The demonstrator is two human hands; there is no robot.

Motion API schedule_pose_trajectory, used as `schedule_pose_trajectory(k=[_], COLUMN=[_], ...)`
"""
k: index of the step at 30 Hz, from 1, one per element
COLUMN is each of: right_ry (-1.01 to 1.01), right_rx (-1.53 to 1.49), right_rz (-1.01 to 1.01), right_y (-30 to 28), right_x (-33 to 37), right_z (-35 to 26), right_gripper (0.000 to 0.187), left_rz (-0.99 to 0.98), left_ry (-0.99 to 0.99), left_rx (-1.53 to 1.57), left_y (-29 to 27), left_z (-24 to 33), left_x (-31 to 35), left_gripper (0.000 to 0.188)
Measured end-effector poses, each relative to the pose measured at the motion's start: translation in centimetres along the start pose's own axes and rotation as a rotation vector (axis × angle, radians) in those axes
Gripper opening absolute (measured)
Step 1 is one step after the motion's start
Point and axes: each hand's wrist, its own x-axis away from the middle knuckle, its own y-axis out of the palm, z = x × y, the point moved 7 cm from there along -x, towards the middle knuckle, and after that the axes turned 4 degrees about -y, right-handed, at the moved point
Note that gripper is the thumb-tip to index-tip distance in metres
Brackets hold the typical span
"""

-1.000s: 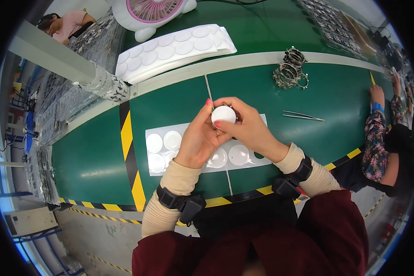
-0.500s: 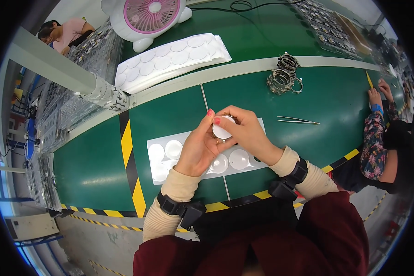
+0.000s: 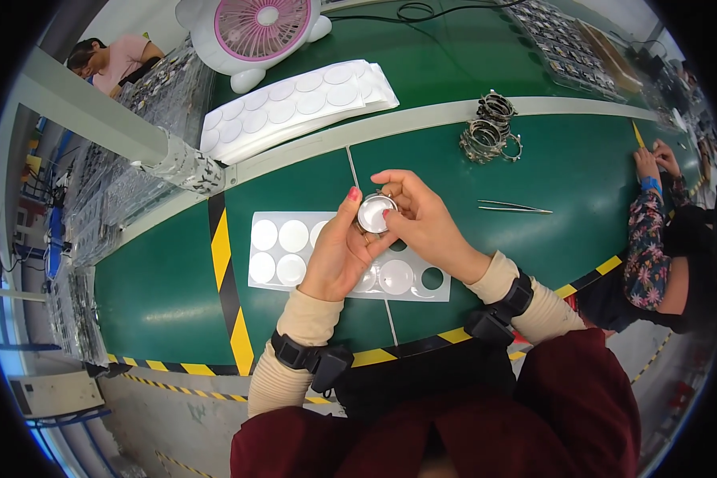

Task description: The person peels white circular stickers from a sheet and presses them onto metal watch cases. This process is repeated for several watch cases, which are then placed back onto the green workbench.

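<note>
1. Left hand (image 3: 336, 259): thumb and fingers are gripping a metal-rimmed round case (image 3: 370, 213) by its left and lower edges.
2. Right hand (image 3: 432, 227): fingers are curling round the case's far and right edges, and the thumb is resting on the right part of its white face. Half a second ago that thumb was lying across the upper face, near the left thumb.
3. The case is sitting above the disc sheet (image 3: 279, 252), between both hands. It is now facing the camera more squarely, with more of its bright rim showing. The face is looking glossy, possibly glare; fingertips behind it are staying hidden.
4. The disc sheet is lying at a different angle: its left end is sitting farther up the bench (image 3: 159, 275), and a round cut-out near its right end is showing more fully.
5. Tweezers (image 3: 515, 209) and a pile of metal rings (image 3: 481, 142) are lying to the right, essentially unmoved.
</note>
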Motion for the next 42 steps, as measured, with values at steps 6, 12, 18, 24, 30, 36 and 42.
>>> schedule_pose_trajectory(k=[6, 12, 18, 24, 30, 36, 42], right_ry=[-0.321, -0.694, -0.745, -0.839, -0.632, -0.517, -0.586], right_rx=[0.564, 0.685, 0.843, 1.264, 1.335, 1.219, 1.194], right_rz=[0.105, 0.105, 0.339, 0.135, -0.036, 0.047, 0.053], right_y=[0.1, 0.4, -1.0, -2.0, -1.8, -2.4, -2.5], right_x=[0.4, 1.7, -2.9, -5.6, -6.2, -7.0, -7.1], right_z=[-2.8, -5.9, -6.5, -4.7, -2.2, -2.6, -3.4], right_gripper=[0.032, 0.017, 0.023, 0.017, 0.015, 0.015, 0.017], left_rz=[0.014, -0.145, -0.060, -0.097, -0.070, -0.085, -0.066], left_ry=[0.013, 0.036, 0.010, 0.007, 0.005, 0.000, 0.006], left_rx=[0.000, 0.278, 0.330, 0.233, 0.242, 0.237, 0.236], left_y=[-0.1, -3.1, -3.4, -1.9, -1.6, -1.7, -1.6], left_z=[0.7, -0.1, 0.4, 0.3, 0.5, 0.4, 0.5], left_x=[0.1, -2.0, -1.1, -1.2, -1.0, -1.1, -0.9], left_gripper=[0.033, 0.030, 0.021, 0.026, 0.026, 0.025, 0.025])
